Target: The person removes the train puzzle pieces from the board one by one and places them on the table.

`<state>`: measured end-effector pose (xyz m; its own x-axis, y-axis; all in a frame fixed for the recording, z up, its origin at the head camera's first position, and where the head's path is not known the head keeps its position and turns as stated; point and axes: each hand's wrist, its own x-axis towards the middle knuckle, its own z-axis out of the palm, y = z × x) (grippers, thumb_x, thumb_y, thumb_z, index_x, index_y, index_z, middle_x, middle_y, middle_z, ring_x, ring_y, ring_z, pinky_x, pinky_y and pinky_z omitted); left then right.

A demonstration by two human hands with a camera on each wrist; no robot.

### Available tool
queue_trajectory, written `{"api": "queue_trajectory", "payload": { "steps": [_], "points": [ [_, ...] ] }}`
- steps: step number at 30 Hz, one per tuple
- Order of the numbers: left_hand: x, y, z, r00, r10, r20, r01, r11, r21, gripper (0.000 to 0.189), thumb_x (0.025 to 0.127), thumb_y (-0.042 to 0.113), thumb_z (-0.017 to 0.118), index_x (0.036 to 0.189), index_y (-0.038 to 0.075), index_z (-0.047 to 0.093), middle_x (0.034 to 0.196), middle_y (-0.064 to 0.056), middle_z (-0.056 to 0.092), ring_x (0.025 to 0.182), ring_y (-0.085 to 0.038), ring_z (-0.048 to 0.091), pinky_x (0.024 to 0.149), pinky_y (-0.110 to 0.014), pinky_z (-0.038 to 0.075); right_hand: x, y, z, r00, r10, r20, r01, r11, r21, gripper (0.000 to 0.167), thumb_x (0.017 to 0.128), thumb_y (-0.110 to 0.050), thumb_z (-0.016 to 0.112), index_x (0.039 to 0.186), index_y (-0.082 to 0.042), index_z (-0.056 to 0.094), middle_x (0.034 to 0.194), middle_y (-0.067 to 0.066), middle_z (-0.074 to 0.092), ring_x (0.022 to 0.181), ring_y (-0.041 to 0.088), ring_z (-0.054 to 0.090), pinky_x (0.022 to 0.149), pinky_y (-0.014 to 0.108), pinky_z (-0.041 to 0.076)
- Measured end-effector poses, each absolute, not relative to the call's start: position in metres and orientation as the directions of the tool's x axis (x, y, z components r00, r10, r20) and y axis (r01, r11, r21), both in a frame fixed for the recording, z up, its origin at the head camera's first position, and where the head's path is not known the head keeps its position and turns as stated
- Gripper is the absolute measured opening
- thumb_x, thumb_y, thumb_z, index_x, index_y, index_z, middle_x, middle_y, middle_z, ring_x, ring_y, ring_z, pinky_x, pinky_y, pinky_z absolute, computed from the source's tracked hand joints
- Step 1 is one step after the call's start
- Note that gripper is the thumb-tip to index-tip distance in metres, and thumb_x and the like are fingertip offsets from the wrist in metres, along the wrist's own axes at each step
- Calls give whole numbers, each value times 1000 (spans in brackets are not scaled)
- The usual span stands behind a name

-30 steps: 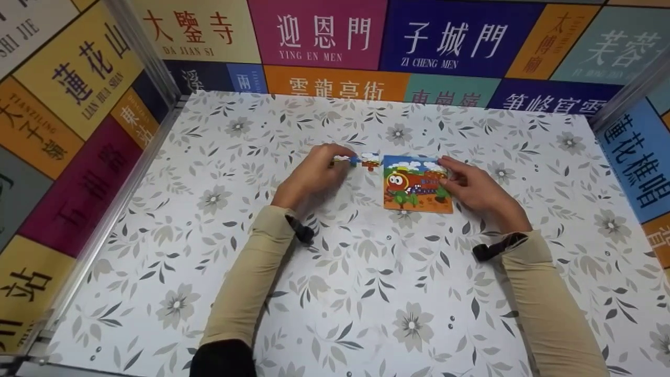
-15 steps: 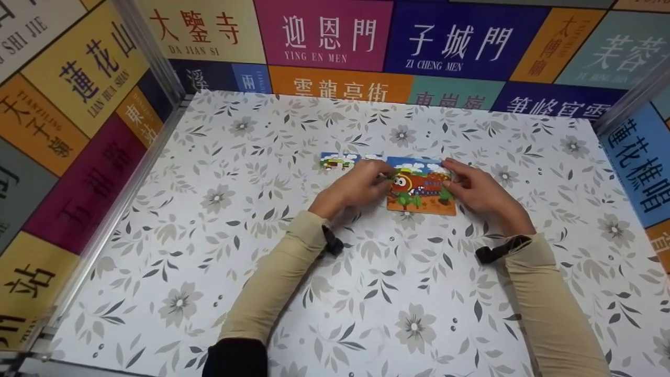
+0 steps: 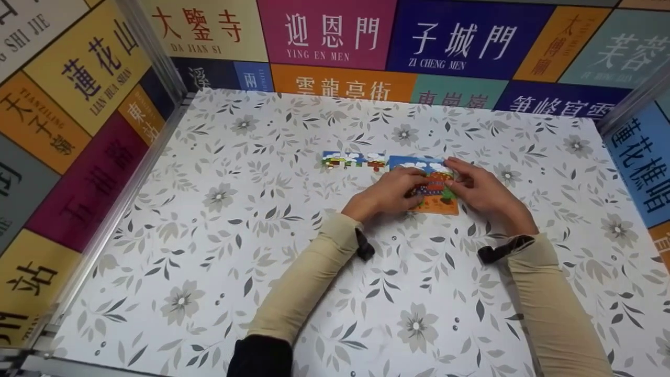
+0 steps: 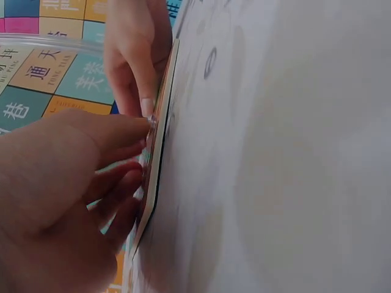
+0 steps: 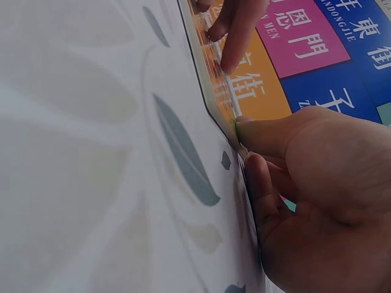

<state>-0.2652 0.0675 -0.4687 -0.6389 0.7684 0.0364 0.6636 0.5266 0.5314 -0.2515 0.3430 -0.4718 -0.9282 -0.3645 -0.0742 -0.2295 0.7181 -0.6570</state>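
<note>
A small jigsaw puzzle (image 3: 439,204) with a cartoon train, blue sky and orange ground lies flat on the table in the head view. My left hand (image 3: 395,191) reaches over its left half, hiding the train's face. In the left wrist view the left fingers (image 4: 125,189) and thumb touch the picture side, spread apart from each other. On the right edge my right hand (image 3: 481,188) holds the puzzle; its thumb (image 5: 259,133) and a finger meet at the rim in the right wrist view. Left of the puzzle lie several loose puzzle pieces (image 3: 353,159) in a row.
The table (image 3: 209,262) wears a white cover printed with grey flowers and leaves. Panels with large coloured lettering (image 3: 330,36) stand behind it and along both sides. A dark strap (image 3: 365,246) sits at the left cuff, another (image 3: 502,250) at the right.
My left hand has moved right, from the loose pieces onto the puzzle's left half. The row of pieces is now uncovered. The right hand stays at the puzzle's right edge.
</note>
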Motion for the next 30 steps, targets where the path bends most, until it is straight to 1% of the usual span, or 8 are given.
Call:
{"api": "queue_trajectory", "payload": {
  "steps": [2, 4, 11, 13, 17, 21, 26, 30],
  "points": [
    [-264, 74, -469, -662, 750, 0, 663, 585, 468, 52, 113, 34, 58, 162, 18, 52, 170, -3, 49, 153, -27, 45, 126, -44, 39, -252, 344, -473, -927, -371, -59, -245, 717, -652, 61, 113, -24, 60, 168, -12, 40, 179, 19, 26, 130, 38, 62, 108, 29, 47],
    [-264, 79, -469, -680, 733, -21, 649, 614, 450, 55, 113, 37, 57, 165, 22, 48, 172, 1, 46, 151, -27, 45, 123, -46, 41, -252, 345, -474, -928, -368, -54, -248, 721, -647, 60, 113, -25, 61, 168, -13, 40, 179, 19, 27, 129, 38, 62, 108, 27, 46],
    [-267, 89, -466, -704, 709, -39, 599, 622, 504, 51, 110, 36, 64, 160, 27, 56, 162, 7, 57, 142, -21, 51, 118, -44, 43, -252, 345, -475, -934, -348, -83, -209, 718, -664, 61, 113, -26, 59, 170, -15, 37, 180, 15, 24, 134, 40, 59, 116, 57, 45],
    [-268, 90, -466, -706, 707, -34, 590, 614, 524, 50, 109, 34, 67, 157, 27, 58, 155, 7, 63, 140, -20, 55, 119, -43, 43, -252, 345, -474, -935, -342, -89, -199, 718, -667, 61, 113, -26, 59, 170, -16, 37, 181, 13, 24, 134, 39, 58, 115, 51, 45],
    [-267, 92, -465, -729, 682, -54, 539, 621, 570, 48, 108, 32, 70, 154, 28, 61, 148, 7, 67, 138, -17, 57, 121, -45, 42, -252, 345, -473, -935, -341, -93, -193, 714, -673, 61, 113, -26, 59, 170, -17, 37, 181, 13, 24, 135, 40, 58, 115, 53, 45],
    [-265, 95, -463, -748, 660, -72, 498, 630, 596, 50, 107, 28, 70, 156, 27, 59, 152, 5, 65, 142, -17, 57, 124, -48, 41, -252, 345, -474, -933, -347, -90, -194, 700, -687, 59, 114, -22, 57, 170, -15, 38, 181, 14, 24, 148, 46, 50, 122, 63, 39],
    [-266, 97, -464, -754, 654, -55, 474, 600, 644, 58, 106, 17, 70, 161, 22, 53, 158, 2, 61, 147, -17, 55, 124, -44, 42, -252, 343, -474, -938, -333, -99, -171, 690, -703, 56, 115, -16, 52, 169, -15, 39, 180, 13, 25, 161, 47, 33, 128, 64, 30],
    [-271, 99, -468, -766, 641, -48, 454, 591, 667, 61, 104, 13, 72, 161, 23, 52, 157, 3, 61, 145, -16, 55, 121, -41, 43, -252, 342, -472, -940, -328, -93, -173, 694, -699, 57, 114, -17, 54, 169, -14, 39, 180, 13, 26, 156, 46, 41, 126, 63, 34]
  ]
}}
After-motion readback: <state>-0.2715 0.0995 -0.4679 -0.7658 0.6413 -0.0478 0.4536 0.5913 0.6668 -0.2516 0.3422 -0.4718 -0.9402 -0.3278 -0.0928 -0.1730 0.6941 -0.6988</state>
